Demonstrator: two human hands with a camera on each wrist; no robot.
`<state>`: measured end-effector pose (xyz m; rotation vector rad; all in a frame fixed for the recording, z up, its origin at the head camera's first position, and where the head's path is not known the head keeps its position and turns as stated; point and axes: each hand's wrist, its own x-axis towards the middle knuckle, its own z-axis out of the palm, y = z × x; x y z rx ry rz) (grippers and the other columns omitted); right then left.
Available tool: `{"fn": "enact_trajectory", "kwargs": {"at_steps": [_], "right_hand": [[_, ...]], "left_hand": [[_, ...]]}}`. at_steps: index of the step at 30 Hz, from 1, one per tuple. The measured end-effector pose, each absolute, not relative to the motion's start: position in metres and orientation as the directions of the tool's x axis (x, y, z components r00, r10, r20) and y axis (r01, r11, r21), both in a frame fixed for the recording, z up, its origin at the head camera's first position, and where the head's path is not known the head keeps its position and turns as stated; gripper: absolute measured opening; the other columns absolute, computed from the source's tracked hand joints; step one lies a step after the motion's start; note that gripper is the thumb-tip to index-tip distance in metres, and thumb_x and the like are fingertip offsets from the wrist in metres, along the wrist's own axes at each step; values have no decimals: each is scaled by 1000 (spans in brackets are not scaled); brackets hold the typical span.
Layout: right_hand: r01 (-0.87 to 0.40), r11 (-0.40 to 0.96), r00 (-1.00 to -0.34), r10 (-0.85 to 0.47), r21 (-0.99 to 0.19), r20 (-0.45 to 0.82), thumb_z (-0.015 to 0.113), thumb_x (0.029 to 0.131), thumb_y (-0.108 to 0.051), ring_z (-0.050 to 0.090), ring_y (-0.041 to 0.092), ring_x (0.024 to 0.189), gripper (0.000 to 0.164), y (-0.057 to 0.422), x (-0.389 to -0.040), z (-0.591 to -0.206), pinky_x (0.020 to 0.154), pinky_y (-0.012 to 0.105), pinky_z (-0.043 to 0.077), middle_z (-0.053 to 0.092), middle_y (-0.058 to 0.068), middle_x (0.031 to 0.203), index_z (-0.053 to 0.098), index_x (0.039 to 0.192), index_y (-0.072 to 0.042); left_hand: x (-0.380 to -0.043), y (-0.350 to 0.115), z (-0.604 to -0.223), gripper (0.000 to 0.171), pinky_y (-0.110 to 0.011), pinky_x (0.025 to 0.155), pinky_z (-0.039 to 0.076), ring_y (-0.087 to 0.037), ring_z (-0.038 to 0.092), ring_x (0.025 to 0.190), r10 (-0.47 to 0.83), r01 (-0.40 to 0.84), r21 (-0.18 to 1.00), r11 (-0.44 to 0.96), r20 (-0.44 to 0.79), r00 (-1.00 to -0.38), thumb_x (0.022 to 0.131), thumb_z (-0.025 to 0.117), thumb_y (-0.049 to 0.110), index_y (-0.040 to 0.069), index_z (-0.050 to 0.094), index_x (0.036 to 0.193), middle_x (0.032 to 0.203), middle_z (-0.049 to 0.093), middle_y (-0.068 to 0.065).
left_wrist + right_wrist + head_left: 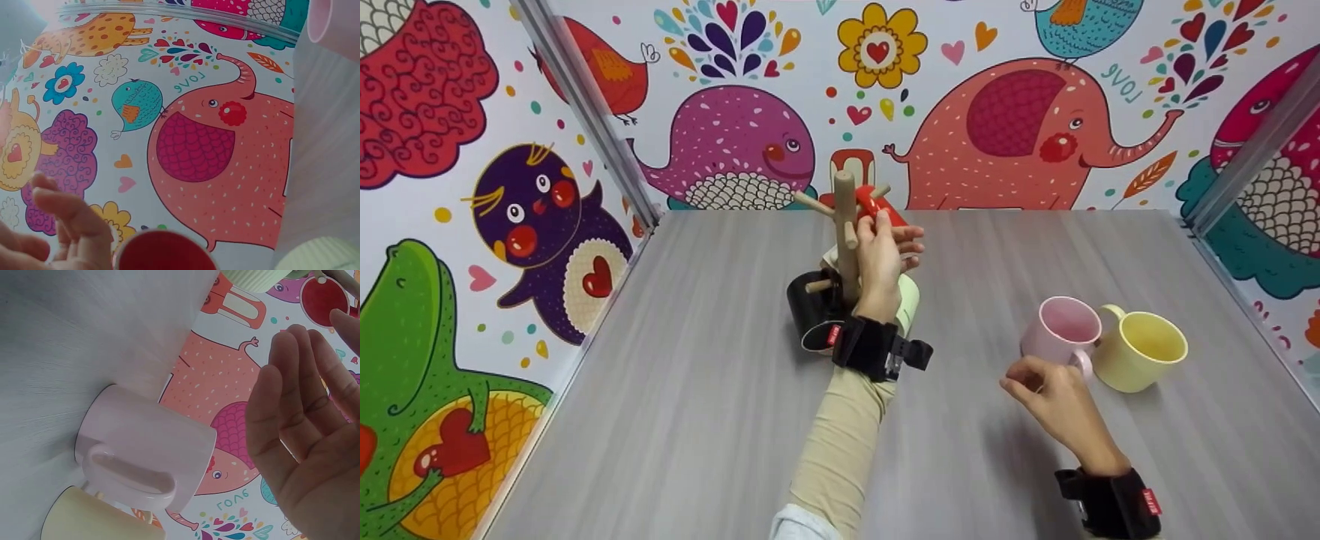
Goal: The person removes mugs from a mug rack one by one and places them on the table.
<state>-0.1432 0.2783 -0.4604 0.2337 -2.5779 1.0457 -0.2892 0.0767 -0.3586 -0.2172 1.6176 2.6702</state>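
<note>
Up at the wooden mug tree (845, 214), head cam 1st: L hand (883, 259) is by the top pegs, just beside the red mug (886, 206). Thumb's up close to the mug, other fingers stick out past the tree's right side, a bit spread; can't tell if any touch it or if its handle is on a peg. Black mug (804, 311) is tilted low on the tree's left, pale green mug (911, 296) low on its right, partly behind the L wrist. Well right of the tree, pink mug (1044, 339) & yellow mug (1126, 367) stand upright on the grey surface (697, 412). R hand (1057, 409) is over there too, near side of the pink one, fingers loosely bent, nothing pinched afaict.

L wrist cam: L fingers bent & relaxed beside the red mug's rim.

R wrist cam: R fingers close together, slightly bent, thumb apart, near the pink mug w/ its handle. Tree's red mug shows well beyond.
</note>
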Motion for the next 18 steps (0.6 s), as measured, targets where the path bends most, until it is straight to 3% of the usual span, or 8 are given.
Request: {"fn": "enact_trajectory", "kwargs": {"at_steps": [9, 18], "right_hand": [[-299, 727, -905, -9, -619, 426, 80, 77, 6, 56, 6, 64, 19, 279, -144, -465, 62, 24, 48, 67, -6, 72, 69, 75, -9], [-304, 725, -895, 5, -618, 445, 77, 77, 6, 57, 6, 63, 15, 282, -145, -465, 62, 20, 47, 68, -5, 73, 71, 77, -7]], "left_hand": [[-296, 74, -352, 24, -22, 46, 42, -11, 56, 55, -73, -160, 853, -496, -224, -972, 111, 36, 32, 13, 50, 114, 79, 67, -8], [-297, 74, -350, 28, -20, 43, 32, -9, 43, 48, -44, -224, 856, -466, -275, -960, 111, 34, 35, 14, 51, 105, 66, 55, 0]]}}
